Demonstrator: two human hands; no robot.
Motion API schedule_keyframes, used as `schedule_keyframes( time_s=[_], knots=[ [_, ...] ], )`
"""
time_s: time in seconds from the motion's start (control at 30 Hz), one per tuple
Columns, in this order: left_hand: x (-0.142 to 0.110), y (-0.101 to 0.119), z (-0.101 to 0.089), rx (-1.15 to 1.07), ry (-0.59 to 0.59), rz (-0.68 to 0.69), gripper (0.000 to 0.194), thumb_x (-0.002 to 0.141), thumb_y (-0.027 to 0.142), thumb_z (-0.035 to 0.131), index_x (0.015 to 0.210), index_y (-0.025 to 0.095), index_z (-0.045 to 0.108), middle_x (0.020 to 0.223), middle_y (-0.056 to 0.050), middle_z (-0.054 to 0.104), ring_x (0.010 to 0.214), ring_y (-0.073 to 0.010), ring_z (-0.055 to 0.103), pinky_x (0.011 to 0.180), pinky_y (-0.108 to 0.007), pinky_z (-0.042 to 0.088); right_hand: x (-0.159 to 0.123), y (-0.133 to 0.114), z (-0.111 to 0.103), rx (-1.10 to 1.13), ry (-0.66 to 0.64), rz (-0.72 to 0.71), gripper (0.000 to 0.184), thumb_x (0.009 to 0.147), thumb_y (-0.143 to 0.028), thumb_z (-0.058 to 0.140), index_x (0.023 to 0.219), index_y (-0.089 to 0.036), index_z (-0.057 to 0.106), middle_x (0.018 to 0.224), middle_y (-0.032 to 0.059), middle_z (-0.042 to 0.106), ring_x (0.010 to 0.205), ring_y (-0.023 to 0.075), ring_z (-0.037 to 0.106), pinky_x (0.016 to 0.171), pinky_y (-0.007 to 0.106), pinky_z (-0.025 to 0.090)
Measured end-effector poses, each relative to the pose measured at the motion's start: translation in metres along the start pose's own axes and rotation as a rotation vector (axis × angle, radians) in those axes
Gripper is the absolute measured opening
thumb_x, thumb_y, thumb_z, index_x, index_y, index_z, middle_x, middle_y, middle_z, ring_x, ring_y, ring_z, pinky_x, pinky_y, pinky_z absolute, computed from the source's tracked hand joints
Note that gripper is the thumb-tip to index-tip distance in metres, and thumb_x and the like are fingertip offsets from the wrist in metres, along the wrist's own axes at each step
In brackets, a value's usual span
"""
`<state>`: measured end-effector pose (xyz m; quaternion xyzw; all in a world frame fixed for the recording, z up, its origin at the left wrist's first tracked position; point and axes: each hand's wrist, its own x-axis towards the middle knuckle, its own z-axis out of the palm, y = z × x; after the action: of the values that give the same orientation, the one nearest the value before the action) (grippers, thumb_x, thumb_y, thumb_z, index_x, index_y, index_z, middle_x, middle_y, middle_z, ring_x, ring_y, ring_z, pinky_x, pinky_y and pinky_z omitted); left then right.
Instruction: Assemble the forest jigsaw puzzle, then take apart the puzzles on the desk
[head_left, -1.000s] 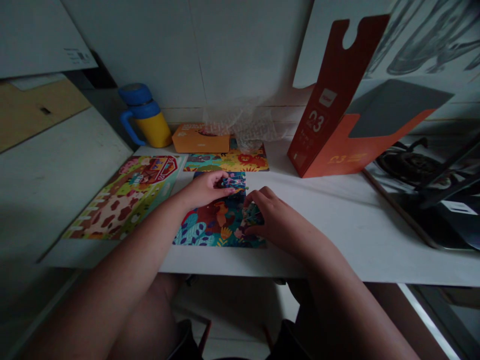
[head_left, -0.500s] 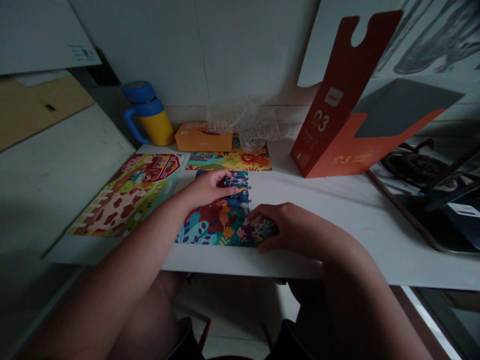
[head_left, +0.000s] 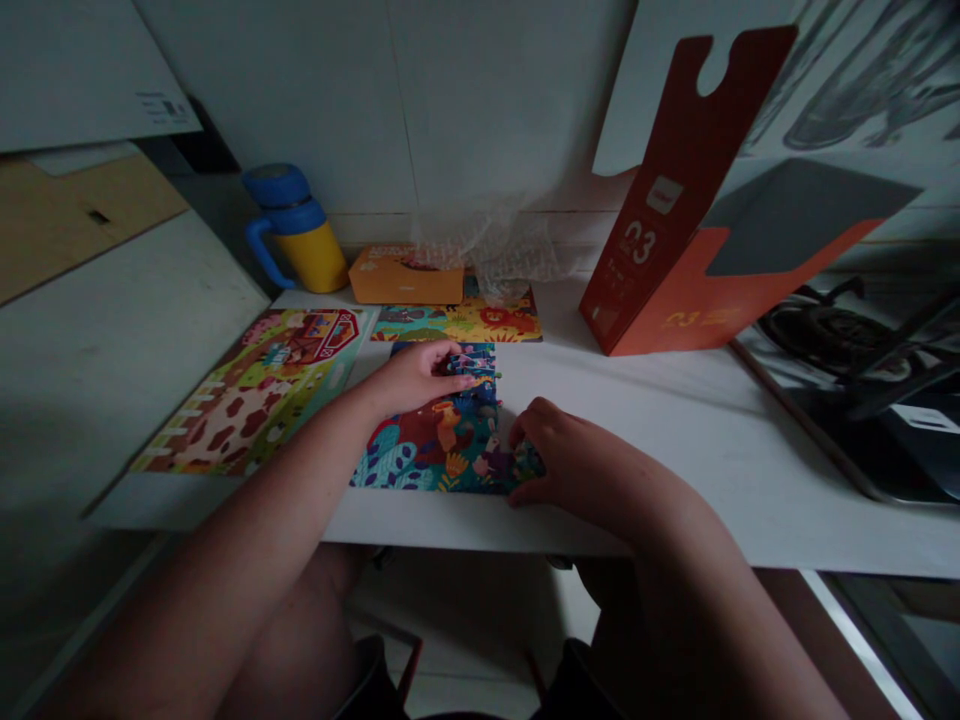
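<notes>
The right hand (head_left: 581, 450) grips a picture piece (head_left: 529, 462) at the puzzle's (head_left: 427, 435) four o'clock, apparently fitting it; this calls for aligned edges. The left hand (head_left: 409, 380) curls near twelve o'clock, grasp unclear.

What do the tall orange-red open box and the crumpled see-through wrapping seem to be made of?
The tall orange-red open box looks like cardboard with a smooth printed finish: flat folded panels and a cut notch. The crumpled see-through wrapping is probably thin plastic, slightly shiny: the wall shows through its wrinkles.
</notes>
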<state>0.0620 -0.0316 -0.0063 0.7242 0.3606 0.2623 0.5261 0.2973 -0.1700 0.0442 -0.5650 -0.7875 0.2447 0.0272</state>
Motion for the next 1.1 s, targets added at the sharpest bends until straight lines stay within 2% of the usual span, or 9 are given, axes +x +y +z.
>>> schedule_keyframes(
  time_s=[0.1,0.2,0.33,0.57,0.73,0.8,0.9,1.0,1.1],
  knots=[
    [0.000,0.001,0.001,-0.014,-0.004,-0.013,0.048,0.079,0.045,0.085,0.115,0.017,0.067,0.116,-0.009,0.075,0.106,-0.0248,0.070,0.100,-0.043,0.054,0.000,0.001,-0.002,0.025,-0.018,-0.013,0.051,0.072,-0.032,0.093,0.114,-0.021,0.067,0.116,0.0109,0.071,0.097,0.0276,0.070,0.084,0.038,0.052],
    [0.000,0.003,0.001,-0.010,0.003,-0.012,0.049,0.079,0.045,0.086,0.114,0.017,0.067,0.115,-0.008,0.075,0.106,-0.0252,0.070,0.099,-0.043,0.054,0.000,0.000,-0.005,0.053,-0.049,0.013,0.051,0.074,-0.032,0.091,0.117,-0.023,0.065,0.104,0.0078,0.075,0.089,0.0265,0.071,0.075,0.035,0.049],
    [-0.001,0.004,0.001,0.006,0.017,-0.006,0.047,0.078,0.046,0.086,0.111,0.018,0.067,0.113,-0.008,0.075,0.104,-0.0249,0.070,0.097,-0.043,0.054,0.000,0.000,-0.007,0.032,-0.049,0.003,0.052,0.074,-0.034,0.090,0.120,-0.024,0.067,0.106,0.0091,0.077,0.090,0.0282,0.073,0.076,0.035,0.049],
    [0.001,-0.002,-0.001,0.022,-0.007,0.019,0.045,0.081,0.045,0.084,0.114,0.018,0.068,0.115,-0.009,0.075,0.106,-0.0257,0.070,0.099,-0.043,0.054,-0.004,0.004,-0.011,-0.013,-0.052,-0.062,0.024,0.093,-0.041,0.071,0.114,-0.031,0.075,0.103,0.0064,0.080,0.086,0.0265,0.074,0.072,0.034,0.046],
    [0.001,-0.007,-0.003,0.078,0.003,0.027,0.043,0.083,0.044,0.082,0.113,0.018,0.067,0.111,-0.006,0.074,0.102,-0.0236,0.070,0.096,-0.041,0.054,-0.007,0.013,-0.018,-0.038,-0.082,-0.037,0.027,0.094,-0.049,0.069,0.109,-0.027,0.075,0.097,0.0063,0.080,0.079,0.0238,0.072,0.067,0.032,0.043],
    [0.000,-0.005,-0.002,0.099,0.012,0.035,0.040,0.084,0.043,0.082,0.111,0.018,0.067,0.110,-0.006,0.074,0.101,-0.0224,0.070,0.095,-0.040,0.054,-0.007,0.016,-0.022,-0.035,-0.035,-0.007,0.029,0.095,-0.049,0.069,0.110,-0.025,0.074,0.097,0.0069,0.079,0.078,0.0227,0.070,0.067,0.031,0.043],
    [-0.003,0.001,0.001,0.131,0.029,0.084,0.040,0.084,0.042,0.082,0.111,0.018,0.067,0.110,-0.007,0.074,0.100,-0.0217,0.069,0.094,-0.038,0.054,-0.003,0.015,-0.021,0.031,0.116,0.020,0.026,0.093,-0.044,0.074,0.108,-0.024,0.072,0.097,0.0052,0.078,0.079,0.0209,0.069,0.068,0.029,0.043],
    [-0.008,0.008,0.006,0.172,0.020,0.150,0.041,0.084,0.042,0.083,0.114,0.019,0.067,0.112,-0.007,0.074,0.102,-0.0225,0.069,0.094,-0.038,0.055,0.008,0.010,-0.012,0.073,0.265,-0.053,0.026,0.089,-0.038,0.082,0.105,-0.023,0.069,0.098,0.0043,0.077,0.082,0.0201,0.068,0.071,0.028,0.042],
    [-0.011,0.013,0.011,0.211,-0.025,0.175,0.044,0.083,0.044,0.085,0.117,0.021,0.068,0.114,-0.008,0.074,0.105,-0.0241,0.070,0.094,-0.038,0.055,0.021,0.005,-0.001,0.034,0.326,-0.111,0.036,0.083,-0.033,0.089,0.106,-0.021,0.065,0.099,0.0056,0.076,0.082,0.0202,0.067,0.069,0.028,0.039]
  ],
)
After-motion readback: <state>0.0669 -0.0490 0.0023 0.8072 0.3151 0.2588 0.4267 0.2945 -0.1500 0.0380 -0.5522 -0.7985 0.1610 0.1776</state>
